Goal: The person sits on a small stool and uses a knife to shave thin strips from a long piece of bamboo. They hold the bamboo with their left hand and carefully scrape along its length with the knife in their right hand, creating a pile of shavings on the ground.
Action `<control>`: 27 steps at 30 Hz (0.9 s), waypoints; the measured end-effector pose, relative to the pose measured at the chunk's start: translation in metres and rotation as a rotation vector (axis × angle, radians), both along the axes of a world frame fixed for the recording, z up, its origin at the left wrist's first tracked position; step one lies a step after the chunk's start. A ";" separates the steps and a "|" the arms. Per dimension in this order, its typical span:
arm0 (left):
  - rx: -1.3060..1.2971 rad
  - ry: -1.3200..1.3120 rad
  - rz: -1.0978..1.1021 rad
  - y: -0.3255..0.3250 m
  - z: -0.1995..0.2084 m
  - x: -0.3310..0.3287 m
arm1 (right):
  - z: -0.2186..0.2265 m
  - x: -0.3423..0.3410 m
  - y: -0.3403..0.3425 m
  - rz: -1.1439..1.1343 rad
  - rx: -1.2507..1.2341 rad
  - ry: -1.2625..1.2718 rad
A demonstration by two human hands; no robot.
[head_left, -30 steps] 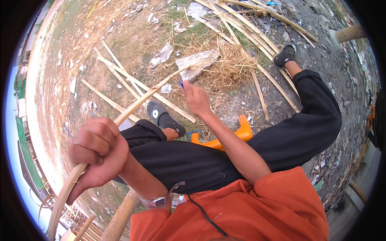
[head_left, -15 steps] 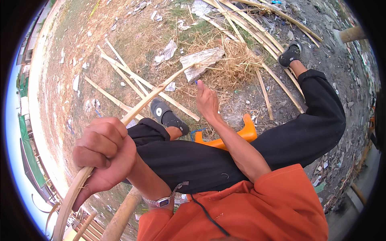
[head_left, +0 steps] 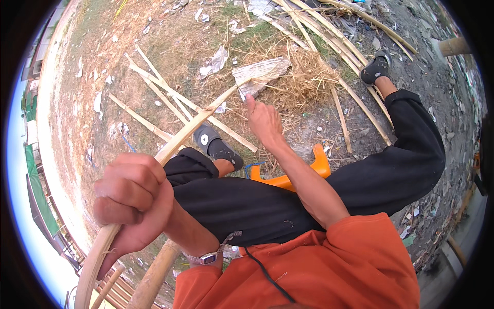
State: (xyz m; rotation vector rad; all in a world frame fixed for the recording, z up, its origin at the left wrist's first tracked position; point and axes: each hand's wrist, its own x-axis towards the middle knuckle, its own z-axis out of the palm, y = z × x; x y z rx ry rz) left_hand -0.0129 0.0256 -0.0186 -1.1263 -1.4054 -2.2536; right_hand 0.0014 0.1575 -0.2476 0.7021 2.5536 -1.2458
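My left hand (head_left: 135, 193) is closed in a fist round a long, pale bamboo strip (head_left: 188, 130). Behind the fist the strip bends down to the lower left; its far end slants up toward the middle of the view. Near that far end is my right hand (head_left: 266, 123), thumb stretched forward and fingers curled. It grips what looks like a small knife, mostly hidden by the hand; a thin dark blade edge (head_left: 242, 94) shows beside the thumb, close to the strip's tip.
Loose bamboo strips (head_left: 170, 92) lie crossed on the dry ground at left, with more at upper right. Pale shavings (head_left: 311, 77) are heaped by a flat whitish piece (head_left: 260, 72). An orange plastic piece (head_left: 321, 162) shows between my legs. A bamboo pole (head_left: 154, 275) stands at lower left.
My right hand has moved slightly left and up, nearer the strip's far end. The blade edge now shows there. My left hand keeps its hold, almost still.
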 end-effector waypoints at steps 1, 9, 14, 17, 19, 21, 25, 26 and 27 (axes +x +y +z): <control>-0.010 0.000 0.002 -0.002 -0.001 -0.001 | 0.005 -0.002 0.009 0.008 0.001 -0.024; -0.039 0.000 -0.027 -0.003 0.002 -0.002 | 0.007 0.005 0.006 0.009 -0.016 -0.069; -0.020 0.019 0.009 0.000 -0.002 -0.001 | 0.011 0.005 -0.005 -0.009 -0.116 0.110; -0.020 -0.007 0.003 -0.003 -0.001 -0.001 | 0.011 0.001 -0.005 -0.013 -0.088 0.007; -0.027 0.005 0.005 0.000 0.000 0.001 | 0.028 0.001 -0.003 0.008 -0.067 0.036; -0.070 0.031 -0.010 -0.002 -0.003 0.001 | 0.021 0.004 -0.002 0.006 -0.044 0.014; -0.069 0.054 -0.021 -0.003 -0.001 -0.001 | 0.008 0.001 -0.002 -0.014 -0.042 0.042; -0.034 0.015 -0.013 0.001 -0.002 0.002 | 0.015 0.005 -0.002 -0.013 -0.058 0.061; -0.047 0.010 -0.022 0.003 -0.003 0.002 | 0.015 0.008 -0.005 -0.018 -0.082 0.073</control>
